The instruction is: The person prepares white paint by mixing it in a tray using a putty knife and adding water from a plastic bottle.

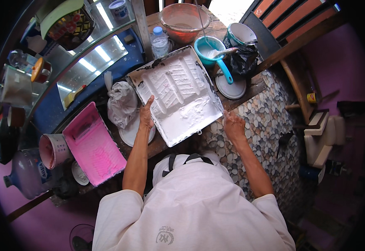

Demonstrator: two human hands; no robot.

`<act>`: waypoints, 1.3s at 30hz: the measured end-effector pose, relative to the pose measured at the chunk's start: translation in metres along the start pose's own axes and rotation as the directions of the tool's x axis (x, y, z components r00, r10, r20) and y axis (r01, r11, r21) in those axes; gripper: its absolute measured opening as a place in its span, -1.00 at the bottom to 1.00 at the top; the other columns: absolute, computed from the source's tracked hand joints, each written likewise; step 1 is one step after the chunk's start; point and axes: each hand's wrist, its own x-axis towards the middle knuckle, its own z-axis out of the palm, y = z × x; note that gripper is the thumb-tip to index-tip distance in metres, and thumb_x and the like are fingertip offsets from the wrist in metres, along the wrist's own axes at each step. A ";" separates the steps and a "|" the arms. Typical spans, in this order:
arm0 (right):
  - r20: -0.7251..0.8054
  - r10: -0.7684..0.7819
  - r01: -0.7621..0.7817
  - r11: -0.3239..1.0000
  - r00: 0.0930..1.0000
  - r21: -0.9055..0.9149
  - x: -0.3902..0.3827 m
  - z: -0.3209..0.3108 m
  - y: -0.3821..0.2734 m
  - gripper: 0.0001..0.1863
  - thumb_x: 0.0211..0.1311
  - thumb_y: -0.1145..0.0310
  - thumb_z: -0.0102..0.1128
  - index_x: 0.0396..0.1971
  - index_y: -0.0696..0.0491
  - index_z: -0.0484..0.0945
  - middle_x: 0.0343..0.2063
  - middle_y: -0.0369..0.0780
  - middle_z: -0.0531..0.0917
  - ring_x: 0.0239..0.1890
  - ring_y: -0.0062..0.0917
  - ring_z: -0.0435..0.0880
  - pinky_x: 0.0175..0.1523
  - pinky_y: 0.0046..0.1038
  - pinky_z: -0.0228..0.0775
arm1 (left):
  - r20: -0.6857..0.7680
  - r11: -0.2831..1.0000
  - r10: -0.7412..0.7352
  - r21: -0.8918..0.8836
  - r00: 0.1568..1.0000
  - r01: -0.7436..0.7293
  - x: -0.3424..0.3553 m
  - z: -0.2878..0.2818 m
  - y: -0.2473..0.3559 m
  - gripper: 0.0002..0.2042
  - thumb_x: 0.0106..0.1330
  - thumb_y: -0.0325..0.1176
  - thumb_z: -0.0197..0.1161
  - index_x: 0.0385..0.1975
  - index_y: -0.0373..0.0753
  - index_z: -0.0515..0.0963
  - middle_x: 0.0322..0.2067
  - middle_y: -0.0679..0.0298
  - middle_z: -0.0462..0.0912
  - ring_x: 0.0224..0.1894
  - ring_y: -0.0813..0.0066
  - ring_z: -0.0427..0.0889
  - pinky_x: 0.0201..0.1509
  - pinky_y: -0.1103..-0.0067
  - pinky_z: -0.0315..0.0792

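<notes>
Gripping the white tray (190,134) with both hands, at the near edge of the wooden table (218,27): left hand (146,115) has the left rim, thumb over the top, fingers under; right hand (234,126) has its fingers curled in at the right corner, pinching it as far as I can see. Status, my read: tray is loaded, white paint (195,117) pooled smooth in the near end and smeared over the ribs up to the far end, dark chipped patches along the rim. Not yet done: tray isn't let go, and no roller is in view. Containers, left to right: big clear jug (27,178), level unreadable; pink pot (59,149) with reddish residue inside; pink tray (106,127), pink paint (101,159) rippled over its near half; knotted white bag (123,100), contents hidden, by a white lid (134,136); small clear bottle (160,45) with blue cap, behind my tray; brown basin (184,32), can't tell what's in it; teal pot (225,72), white paint inside, brush (227,51) laid across the rim; dark bucket (228,42) with whitish inner wall, depth unclear; black bag (244,60) just below it, contents hidden.
</notes>
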 end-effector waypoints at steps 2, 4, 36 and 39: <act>0.023 -0.002 0.002 1.000 1.000 -0.025 -0.002 -0.003 0.001 -0.79 0.19 0.43 -0.06 -0.21 0.05 0.51 -0.40 -0.14 0.57 -0.35 -0.20 0.65 -0.31 -0.18 0.47 | -0.013 1.000 0.025 0.008 1.000 -0.024 0.000 0.001 0.000 -0.39 0.17 -0.09 0.35 0.11 -0.39 0.37 -0.02 0.12 0.54 -0.03 0.33 0.58 0.09 0.42 0.47; 0.031 -0.014 0.012 0.999 0.999 0.053 -0.003 -0.010 0.003 -0.78 0.19 0.40 -0.08 -0.20 0.04 0.51 -0.38 -0.13 0.57 -0.34 -0.19 0.65 -0.29 -0.16 0.45 | -0.031 1.000 0.017 0.001 0.999 -0.017 0.000 0.000 -0.001 -0.39 0.18 -0.10 0.34 0.12 -0.39 0.37 -0.01 0.12 0.54 -0.03 0.32 0.58 0.08 0.41 0.48; 0.127 0.076 -0.110 0.952 0.989 0.286 0.014 -0.019 0.031 -0.67 0.06 0.23 0.19 -0.19 0.06 0.62 -0.30 -0.02 0.66 -0.19 -0.09 0.62 -0.04 -0.18 0.43 | -0.005 0.999 -0.007 -0.042 1.000 0.006 -0.004 0.002 0.002 -0.40 0.20 -0.10 0.32 0.14 -0.36 0.36 0.02 0.14 0.53 0.01 0.33 0.56 0.11 0.44 0.45; 0.201 0.105 -0.169 0.926 0.974 0.338 0.011 -0.018 0.027 -0.68 0.04 0.25 0.20 -0.21 0.09 0.64 -0.26 0.00 0.66 -0.16 -0.08 0.61 0.02 -0.20 0.41 | -0.002 0.999 -0.004 -0.043 1.000 0.004 -0.004 -0.001 0.001 -0.38 0.19 -0.09 0.33 0.15 -0.36 0.35 0.03 0.14 0.52 0.03 0.34 0.54 0.12 0.44 0.44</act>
